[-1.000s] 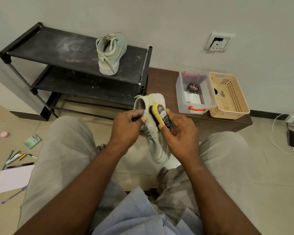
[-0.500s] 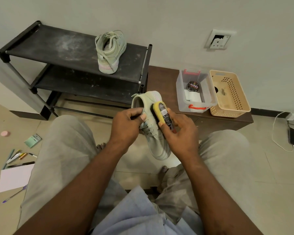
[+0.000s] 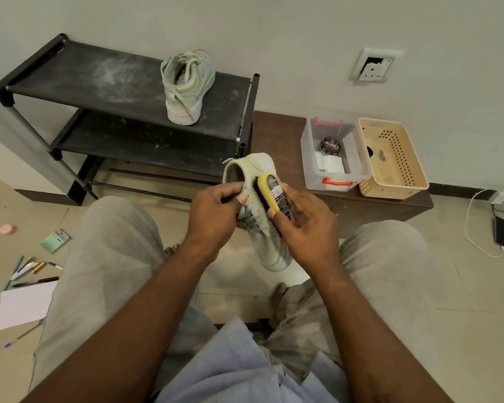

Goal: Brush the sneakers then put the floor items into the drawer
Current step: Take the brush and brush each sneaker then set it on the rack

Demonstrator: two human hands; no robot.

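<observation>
My left hand grips a pale green sneaker by its laced top, toe pointing down between my knees. My right hand holds a yellow-backed brush with its bristles pressed against the sneaker's side near the heel. The second pale green sneaker stands on the top shelf of the black shoe rack. On the floor at the left lie several pens, a white paper sheet, a green card, a pink round item and a purple pen.
A low brown cabinet right of the rack carries a clear plastic box with a polish tin and cloth, and a beige basket. A wall socket is above. Cables and a charger lie at the far right.
The brush has slid a little up the sneaker's side toward the heel. Both hands and the shoe have stayed nearly in place.
</observation>
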